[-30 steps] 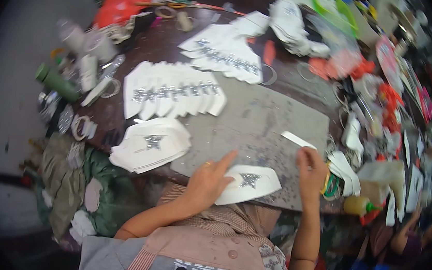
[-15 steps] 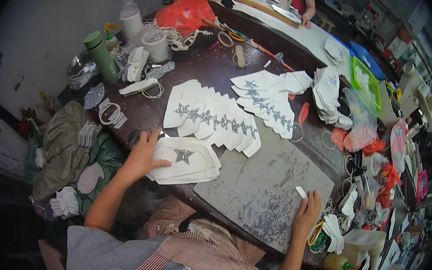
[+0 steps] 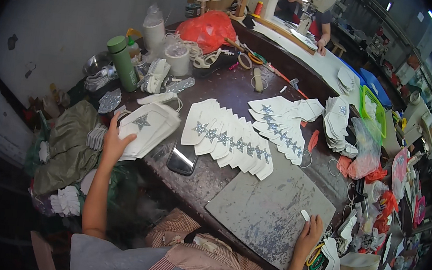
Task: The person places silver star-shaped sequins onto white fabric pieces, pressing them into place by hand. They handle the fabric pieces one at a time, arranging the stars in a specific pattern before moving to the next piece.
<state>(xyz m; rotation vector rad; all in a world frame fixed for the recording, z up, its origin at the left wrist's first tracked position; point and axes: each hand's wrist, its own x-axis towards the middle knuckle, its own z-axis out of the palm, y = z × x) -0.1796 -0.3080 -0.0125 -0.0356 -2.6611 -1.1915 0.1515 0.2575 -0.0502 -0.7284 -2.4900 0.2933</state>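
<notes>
My left hand (image 3: 114, 145) is closed on the edge of a stack of white shoe-upper pieces (image 3: 155, 129), its thumb on top. The top piece bears a glittery silver star, and the stack is over the table's left edge. My right hand (image 3: 310, 232) rests at the right side of a worn grey board (image 3: 266, 202), with a small white strip (image 3: 305, 215) pinched at its fingertips. Between the hands, a fanned row of white star pieces (image 3: 219, 151) overlaps the table and board. A second fan (image 3: 279, 128) lies beyond it. A dark phone (image 3: 182, 160) lies beside the left stack.
At the back left stand a green bottle (image 3: 122, 62), thread cones (image 3: 177, 59) and a red plastic bag (image 3: 206, 31). A lime-green basket (image 3: 374, 111) and more stacked white pieces (image 3: 335, 127) are on the right. Across the table, another person's hand (image 3: 322, 46) is by a sewing machine (image 3: 306, 17).
My left hand has carried the white stack left and away from me, uncovering the phone. The right hand stays at the board with the strip. The whole view has shifted slightly.
</notes>
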